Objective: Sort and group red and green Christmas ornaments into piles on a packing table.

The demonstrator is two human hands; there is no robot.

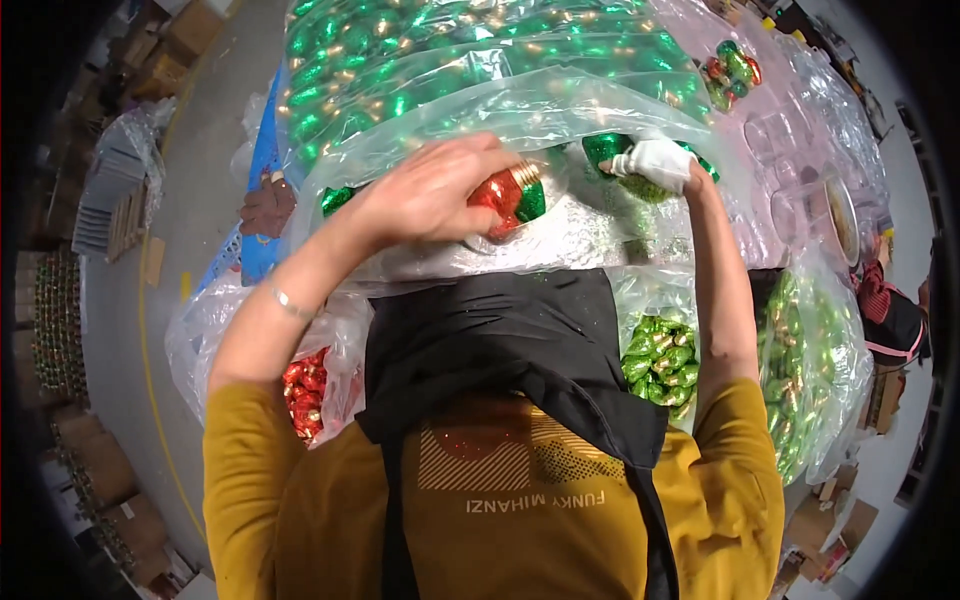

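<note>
A red ornament [494,202] sits in the left hand [432,192], clamped between thumb and fingers, a green ornament [534,203] just beside it. The white-gloved right hand [655,165] is at another green ornament [601,148]; whether it grips, I cannot tell.

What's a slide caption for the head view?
Left hand holding a shiny red ornament, white-gloved right hand at a green ornament, beside a clear bag of green ones.

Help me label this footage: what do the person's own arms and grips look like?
Mustard-yellow sleeves end near the elbows. A thin silvery bracelet circles the left forearm. The left grip is ungloved; the right grip wears a white covering, glove or wrap, I can't tell which.
</note>
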